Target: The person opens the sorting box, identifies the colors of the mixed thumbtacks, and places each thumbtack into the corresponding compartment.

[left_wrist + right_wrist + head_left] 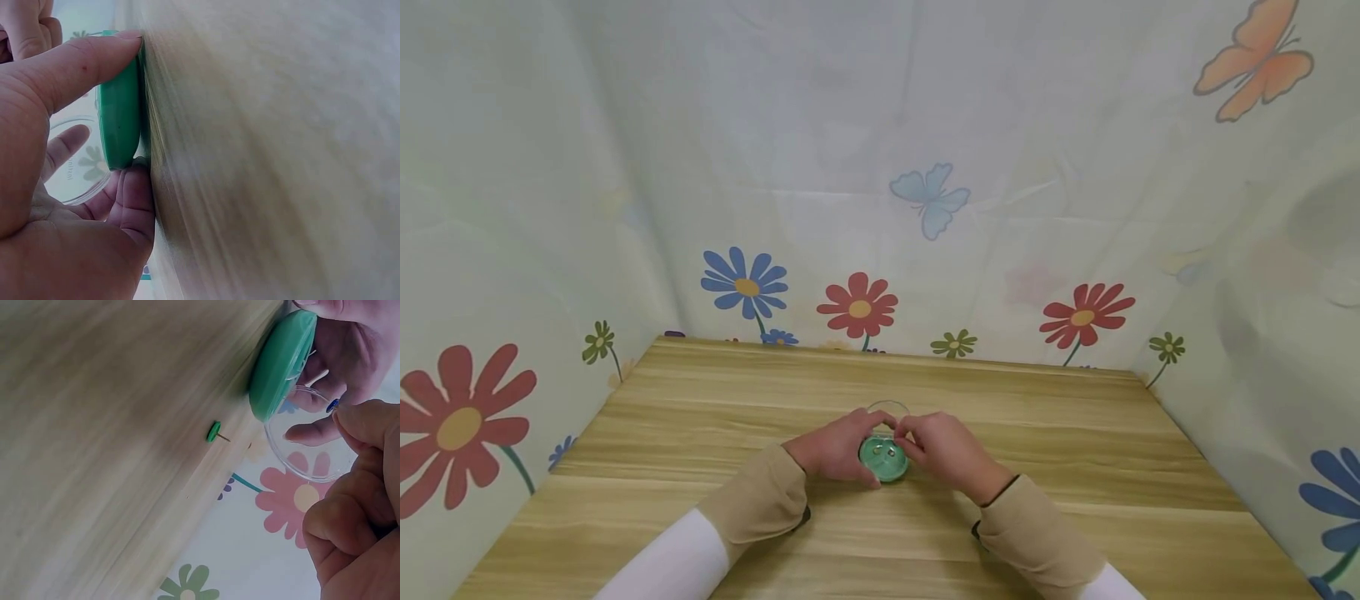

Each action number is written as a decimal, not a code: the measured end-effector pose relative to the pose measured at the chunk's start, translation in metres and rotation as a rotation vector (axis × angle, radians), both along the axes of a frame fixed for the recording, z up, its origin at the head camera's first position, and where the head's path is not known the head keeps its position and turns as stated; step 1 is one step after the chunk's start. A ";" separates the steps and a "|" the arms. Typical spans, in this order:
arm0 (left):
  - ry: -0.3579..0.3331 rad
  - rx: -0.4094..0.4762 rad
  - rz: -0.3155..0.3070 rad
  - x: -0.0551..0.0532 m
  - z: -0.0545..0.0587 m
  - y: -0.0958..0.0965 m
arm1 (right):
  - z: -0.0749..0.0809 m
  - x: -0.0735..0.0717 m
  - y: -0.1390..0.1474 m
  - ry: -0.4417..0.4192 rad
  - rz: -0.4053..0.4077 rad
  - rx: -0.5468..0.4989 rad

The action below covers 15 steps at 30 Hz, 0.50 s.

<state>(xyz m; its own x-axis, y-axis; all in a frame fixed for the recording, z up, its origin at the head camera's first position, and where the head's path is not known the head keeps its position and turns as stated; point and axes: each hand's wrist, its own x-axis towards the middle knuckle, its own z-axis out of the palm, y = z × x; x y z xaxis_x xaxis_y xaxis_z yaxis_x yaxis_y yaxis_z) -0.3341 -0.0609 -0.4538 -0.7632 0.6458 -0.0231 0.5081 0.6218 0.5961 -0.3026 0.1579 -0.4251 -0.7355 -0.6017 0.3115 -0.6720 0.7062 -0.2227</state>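
A small round green case [885, 471] lies on the wooden table with its clear lid [289, 464] swung up at the back. My left hand [844, 450] grips the case from its left side, thumb along the near edge and fingers around the far side; one finger is by the raised lid. Over the case, my right hand [951, 454] pinches a blue thumbtack [332, 405] between thumb and forefinger, its other fingers curled in. A couple of small things show inside the case in the head view. On the table beside it lies a green thumbtack [214, 432], pin sticking out sideways.
The wood-grain table [700, 400] spreads around both hands. Behind it and at both sides hangs a pale curtain [820, 167] printed with flowers and butterflies, meeting the table's back edge.
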 end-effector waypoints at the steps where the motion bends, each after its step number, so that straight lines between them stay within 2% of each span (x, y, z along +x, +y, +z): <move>1: 0.001 0.001 -0.001 0.000 0.000 0.000 | 0.000 0.000 0.000 0.007 0.002 0.012; 9: 0.001 -0.003 -0.002 0.000 0.000 -0.001 | -0.005 -0.001 -0.002 0.112 0.031 0.124; 15: -0.010 0.002 -0.002 0.002 0.004 -0.001 | -0.007 -0.001 -0.003 0.125 0.043 0.160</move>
<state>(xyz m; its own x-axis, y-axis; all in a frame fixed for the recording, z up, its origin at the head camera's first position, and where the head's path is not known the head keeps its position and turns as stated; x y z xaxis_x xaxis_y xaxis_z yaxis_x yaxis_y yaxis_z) -0.3317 -0.0615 -0.4502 -0.7619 0.6470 -0.0293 0.5029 0.6195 0.6028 -0.3041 0.1552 -0.4317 -0.6694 -0.6810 0.2969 -0.7180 0.6956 -0.0232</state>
